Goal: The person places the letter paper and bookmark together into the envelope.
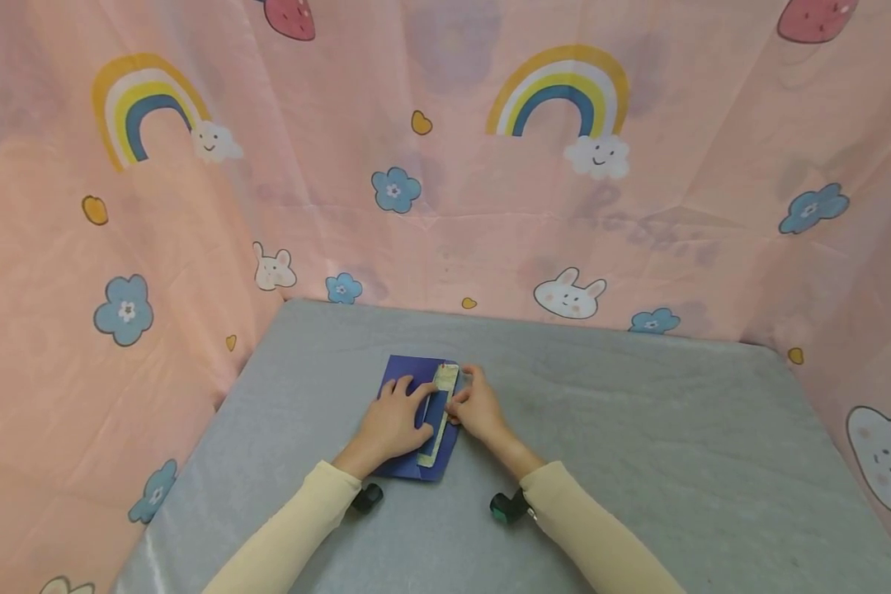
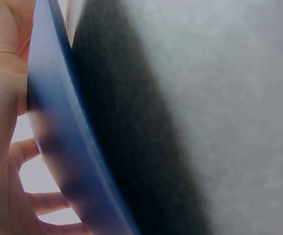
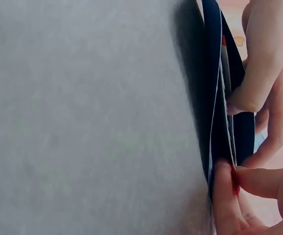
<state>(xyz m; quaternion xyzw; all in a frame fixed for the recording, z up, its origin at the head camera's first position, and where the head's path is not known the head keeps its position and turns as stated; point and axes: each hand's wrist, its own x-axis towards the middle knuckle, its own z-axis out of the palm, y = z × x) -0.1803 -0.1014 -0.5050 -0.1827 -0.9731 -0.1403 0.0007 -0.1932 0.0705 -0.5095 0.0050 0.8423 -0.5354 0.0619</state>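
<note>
A dark blue folded paper piece (image 1: 418, 367) lies on the grey cloth. On its right half is a pale patterned strip (image 1: 449, 375), with a blue panel (image 1: 435, 412) along its middle. My left hand (image 1: 393, 421) rests across the blue paper, fingers spread, the thumb touching the strip's side. At the right edge, my right hand (image 1: 481, 406) pinches the strip's edge between thumb and fingers. In the right wrist view, a small red bit (image 3: 236, 182) shows at the pinch, and the paper layers stand slightly apart. The left wrist view shows the blue paper (image 2: 82, 132) edge-on.
Grey cloth (image 1: 638, 454) covers the table around the paper. A pink printed curtain (image 1: 453, 239) hangs behind the table and along both sides. Dark wrist devices (image 1: 508, 507) sit under the cuffs of both cream sleeves (image 1: 586, 520).
</note>
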